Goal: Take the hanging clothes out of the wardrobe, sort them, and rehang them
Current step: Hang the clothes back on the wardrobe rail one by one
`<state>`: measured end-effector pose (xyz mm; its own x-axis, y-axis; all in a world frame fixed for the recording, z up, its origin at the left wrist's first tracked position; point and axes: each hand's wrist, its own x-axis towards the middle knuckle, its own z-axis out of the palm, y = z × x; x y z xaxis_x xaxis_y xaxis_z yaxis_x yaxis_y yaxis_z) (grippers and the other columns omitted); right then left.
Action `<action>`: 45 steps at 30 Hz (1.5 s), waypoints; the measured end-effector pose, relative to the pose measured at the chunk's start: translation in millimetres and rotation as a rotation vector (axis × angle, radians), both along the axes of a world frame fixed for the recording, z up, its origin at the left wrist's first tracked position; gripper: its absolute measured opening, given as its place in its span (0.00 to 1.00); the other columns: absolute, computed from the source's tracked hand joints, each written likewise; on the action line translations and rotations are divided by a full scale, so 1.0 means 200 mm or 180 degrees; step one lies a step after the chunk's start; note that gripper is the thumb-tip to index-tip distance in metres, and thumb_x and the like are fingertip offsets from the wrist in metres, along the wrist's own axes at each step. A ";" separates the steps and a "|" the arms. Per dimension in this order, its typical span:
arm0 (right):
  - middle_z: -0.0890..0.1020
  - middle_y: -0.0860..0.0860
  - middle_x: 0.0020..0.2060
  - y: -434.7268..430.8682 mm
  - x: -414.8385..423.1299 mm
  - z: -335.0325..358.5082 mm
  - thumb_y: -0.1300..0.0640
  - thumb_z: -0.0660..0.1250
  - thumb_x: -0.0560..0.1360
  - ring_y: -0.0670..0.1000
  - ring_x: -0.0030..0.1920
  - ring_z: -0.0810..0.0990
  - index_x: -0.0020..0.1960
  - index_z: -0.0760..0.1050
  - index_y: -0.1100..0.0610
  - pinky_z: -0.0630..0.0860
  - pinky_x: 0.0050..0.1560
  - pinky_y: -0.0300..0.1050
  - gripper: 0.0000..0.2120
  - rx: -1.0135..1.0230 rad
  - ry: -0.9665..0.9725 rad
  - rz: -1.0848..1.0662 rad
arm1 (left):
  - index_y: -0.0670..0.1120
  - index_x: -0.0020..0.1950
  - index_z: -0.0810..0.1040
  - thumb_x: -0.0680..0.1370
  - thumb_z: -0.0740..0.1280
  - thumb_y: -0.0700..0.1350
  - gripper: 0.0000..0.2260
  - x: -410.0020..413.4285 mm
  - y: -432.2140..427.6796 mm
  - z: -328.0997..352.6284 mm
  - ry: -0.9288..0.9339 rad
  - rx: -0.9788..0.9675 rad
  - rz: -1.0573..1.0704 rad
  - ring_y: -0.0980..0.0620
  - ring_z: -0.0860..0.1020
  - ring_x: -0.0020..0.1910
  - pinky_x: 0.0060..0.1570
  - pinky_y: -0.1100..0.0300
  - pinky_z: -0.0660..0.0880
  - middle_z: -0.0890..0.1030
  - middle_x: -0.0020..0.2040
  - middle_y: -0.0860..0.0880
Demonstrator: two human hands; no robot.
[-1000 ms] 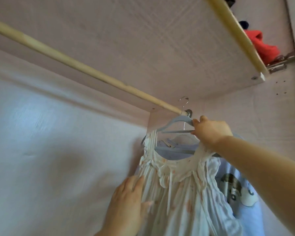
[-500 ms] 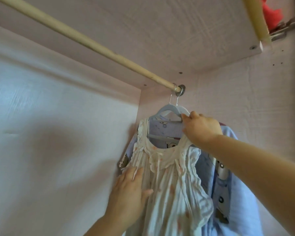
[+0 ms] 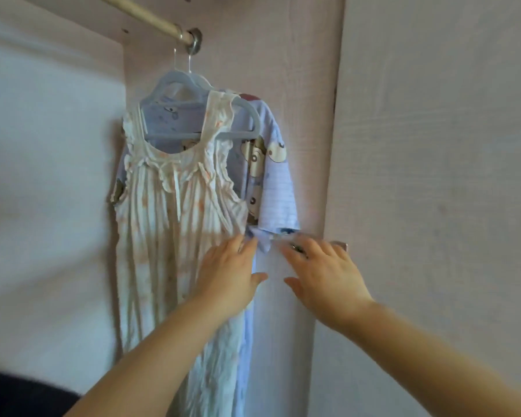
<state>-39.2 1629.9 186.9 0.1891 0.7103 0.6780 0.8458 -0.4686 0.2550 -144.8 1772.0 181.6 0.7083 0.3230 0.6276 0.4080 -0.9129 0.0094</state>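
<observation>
1. White dress and the blue cartoon-print shirt just behind it hang on pale hangers at the rod's bracket end.
2. Left hand: fingers straight, flat vs the dress's shirt-side edge, holding nothing.
3. Right hand: fingers loosely spread at the shirt's sleeve hem, gripping nothing. Contact is blurred, can't tell.

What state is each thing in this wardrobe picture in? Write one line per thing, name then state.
white dress: hanging on the front hanger.
blue printed top: hanging behind the dress.
hangers: both hooked on the rail.
rail: seated in its wall bracket.
left hand: open, fingers straight, touching the dress edge.
right hand: open, fingertips at the top's sleeve hem.
</observation>
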 end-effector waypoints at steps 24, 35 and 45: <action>0.74 0.53 0.63 -3.66 -0.70 -0.83 0.46 0.71 0.70 0.55 0.60 0.75 0.67 0.70 0.51 0.71 0.60 0.49 0.28 0.0228 0.2350 -0.4127 | 0.46 0.69 0.69 0.73 0.66 0.58 0.28 0.28 -3.45 -0.73 0.1551 0.0239 -0.3628 0.49 0.75 0.58 0.56 0.54 0.73 0.74 0.61 0.50; 0.64 0.48 0.69 -4.64 -1.35 -0.99 0.46 0.57 0.79 0.52 0.68 0.63 0.75 0.55 0.48 0.58 0.68 0.45 0.26 0.0895 0.2501 -0.5828 | 0.50 0.75 0.54 0.78 0.58 0.59 0.29 0.15 -4.77 -0.91 0.1738 0.0754 -0.5185 0.52 0.62 0.70 0.67 0.58 0.58 0.63 0.71 0.52; 0.63 0.48 0.70 -5.34 -1.49 -1.02 0.46 0.56 0.80 0.50 0.70 0.62 0.75 0.53 0.48 0.58 0.69 0.44 0.26 0.1309 0.2509 -0.6892 | 0.50 0.75 0.54 0.78 0.58 0.58 0.29 0.19 -5.84 -0.92 0.1779 0.1061 -0.6097 0.52 0.64 0.68 0.65 0.59 0.61 0.64 0.70 0.53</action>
<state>-336.9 561.8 -17.2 0.3983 -0.9082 0.1287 -0.9113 -0.4077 -0.0567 -107.4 605.0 -3.4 0.0298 -0.9916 0.1261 -0.9994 -0.0271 0.0230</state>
